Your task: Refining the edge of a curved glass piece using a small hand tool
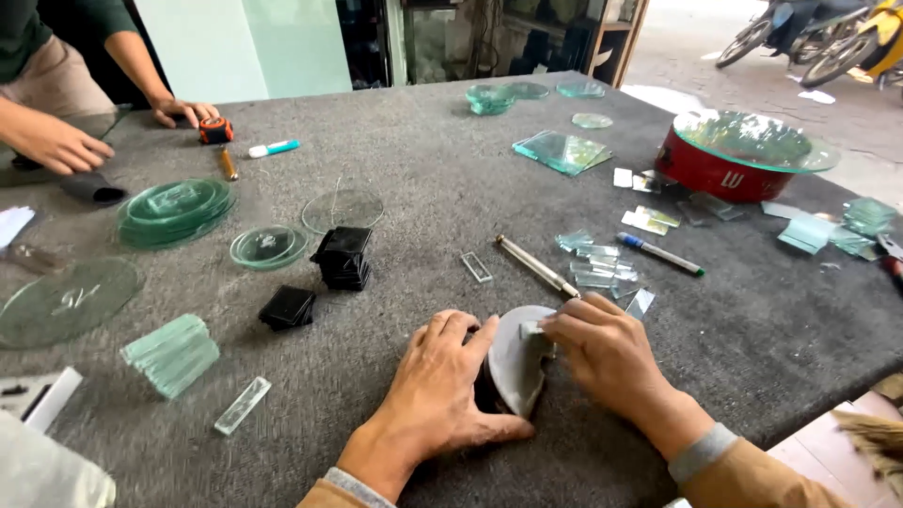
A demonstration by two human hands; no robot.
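At the far left a co-worker's hands (56, 141) rest on the grey felt table (423, 188), near an orange tape measure (215, 130) and a marker (274, 148). Moving right, a stack of round green glass discs (174, 212) sits just beside a smaller glass dish (268, 246), with a block of stacked glass strips (171, 354) lower down, near the front edge. Next come two piles of black square pads (343, 256), well apart from your hands.

Your left hand (437, 390) lies flat with the fingers spread and curled around the left edge of a round grey disc (515, 362), pressing it onto a dark block underneath. Your right hand (607, 353) pinches a small glass piece (532, 329) against the disc's upper right edge, fingers closed on it. Just beyond your fingertips lies a metal glass cutter (538, 266), then scattered glass offcuts (602, 268) and a blue-capped pen (661, 253). At the far right stands a red drum topped by a glass disc (743, 155).
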